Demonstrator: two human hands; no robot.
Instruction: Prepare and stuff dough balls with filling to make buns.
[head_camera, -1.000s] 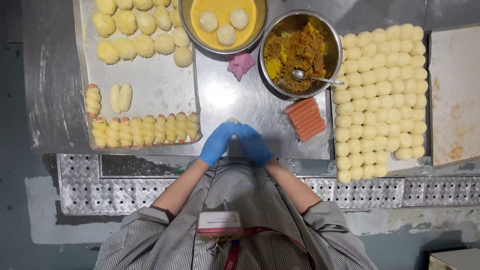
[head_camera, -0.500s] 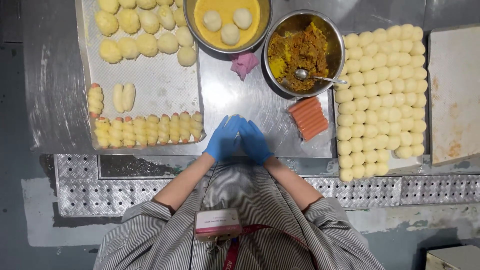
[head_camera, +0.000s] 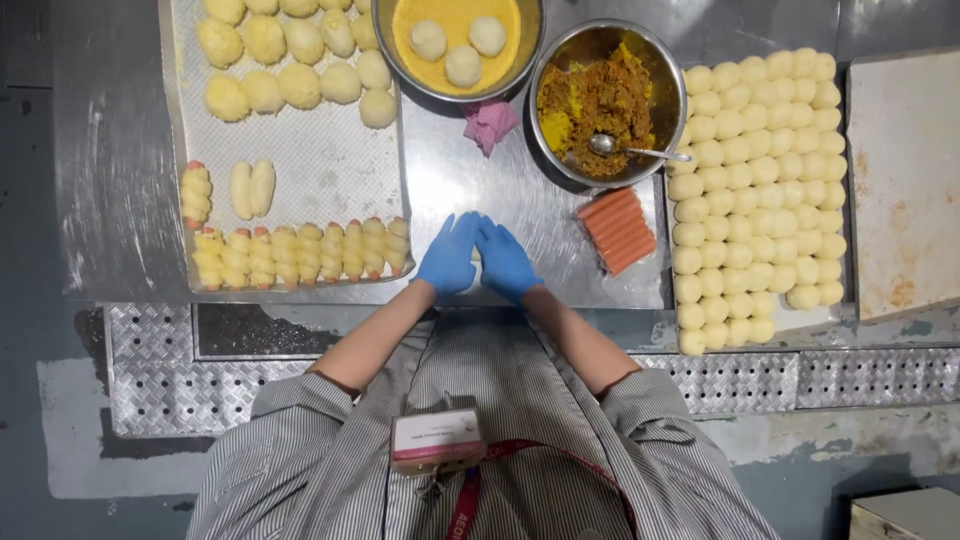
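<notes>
Two blue-gloved hands meet at the near edge of the steel table. On the far left, a perforated baking tray carries round dough balls and a row of dough-wrapped sausages. The left hand and the right hand press side by side, fingers touching; whether they hold something between them, I cannot tell. To the right lie bare sausages, a bowl of spiced filling and many small dough pieces.
</notes>
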